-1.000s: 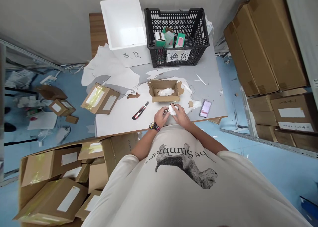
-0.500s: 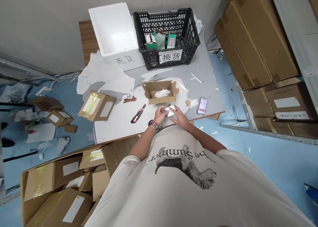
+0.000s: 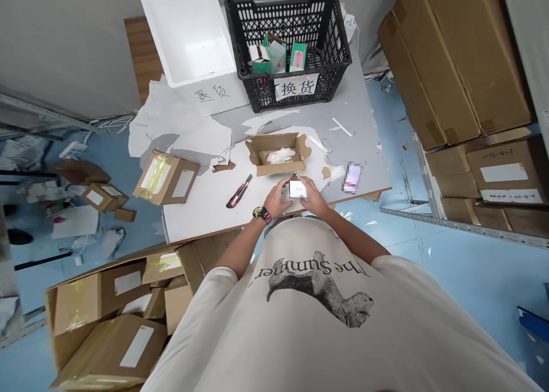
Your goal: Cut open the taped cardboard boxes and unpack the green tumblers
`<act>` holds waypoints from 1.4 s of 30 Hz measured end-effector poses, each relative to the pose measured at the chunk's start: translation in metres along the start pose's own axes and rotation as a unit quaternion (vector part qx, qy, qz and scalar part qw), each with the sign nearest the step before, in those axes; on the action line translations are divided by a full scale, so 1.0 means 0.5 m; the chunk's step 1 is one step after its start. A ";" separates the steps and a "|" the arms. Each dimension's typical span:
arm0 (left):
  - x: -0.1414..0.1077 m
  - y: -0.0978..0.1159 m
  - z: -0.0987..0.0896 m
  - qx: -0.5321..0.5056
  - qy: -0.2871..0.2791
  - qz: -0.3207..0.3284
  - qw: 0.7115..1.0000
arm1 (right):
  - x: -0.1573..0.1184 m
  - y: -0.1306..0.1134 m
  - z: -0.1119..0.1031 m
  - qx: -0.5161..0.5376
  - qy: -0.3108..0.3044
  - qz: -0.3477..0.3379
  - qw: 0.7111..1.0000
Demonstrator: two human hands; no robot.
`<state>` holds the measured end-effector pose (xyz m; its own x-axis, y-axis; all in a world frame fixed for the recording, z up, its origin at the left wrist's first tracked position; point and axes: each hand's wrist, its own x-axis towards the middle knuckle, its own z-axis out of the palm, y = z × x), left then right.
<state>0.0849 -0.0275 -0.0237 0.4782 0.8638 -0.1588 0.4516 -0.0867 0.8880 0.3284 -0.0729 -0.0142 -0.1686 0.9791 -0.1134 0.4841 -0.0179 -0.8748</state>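
Observation:
Between my two hands is a small white box (image 3: 297,189) with dark marks on its top face, near the table's front edge. My left hand (image 3: 277,199), with a watch at the wrist, grips its left side. On the other side, my right hand (image 3: 314,196) has its fingers curled round the box. Just beyond stands an open cardboard box (image 3: 262,162) with crumpled white wrapping (image 3: 281,155) inside. A red and black box cutter (image 3: 239,191) lies to the left on the white tabletop.
A taped carton (image 3: 179,181) sits at the table's left. Behind are a white foam box (image 3: 159,34) and a black crate (image 3: 253,88) holding small green boxes. A phone (image 3: 352,177) lies at right. Cartons fill a large box (image 3: 54,323) at lower left.
The white box has turned in my hands, so its marked face now points up. My hands have shifted to its two sides. The camera view has moved slightly.

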 end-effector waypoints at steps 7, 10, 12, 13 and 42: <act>0.066 -0.003 0.031 0.026 -0.032 -0.054 0.998 | 0.016 0.021 0.010 0.029 0.007 0.109 0.994; 0.074 0.004 0.034 0.020 -0.023 -0.062 0.998 | 0.017 0.009 0.010 0.028 0.019 0.113 0.993; 0.061 0.014 0.025 0.022 -0.024 -0.057 0.998 | 0.008 -0.010 0.003 0.031 0.023 0.104 0.994; 0.052 0.023 0.017 0.024 -0.024 -0.050 0.998 | 0.002 -0.024 -0.003 0.034 0.021 0.095 0.995; 1.006 0.243 -0.285 -0.074 0.095 0.177 0.977 | 0.930 -0.102 -0.597 -0.239 0.158 -0.133 0.949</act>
<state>0.2730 0.4672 0.0655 0.4305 0.8704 0.2391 0.1624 -0.3353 0.9280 0.4817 0.4437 0.1182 -0.1102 0.9494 0.2940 0.8077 0.2580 -0.5301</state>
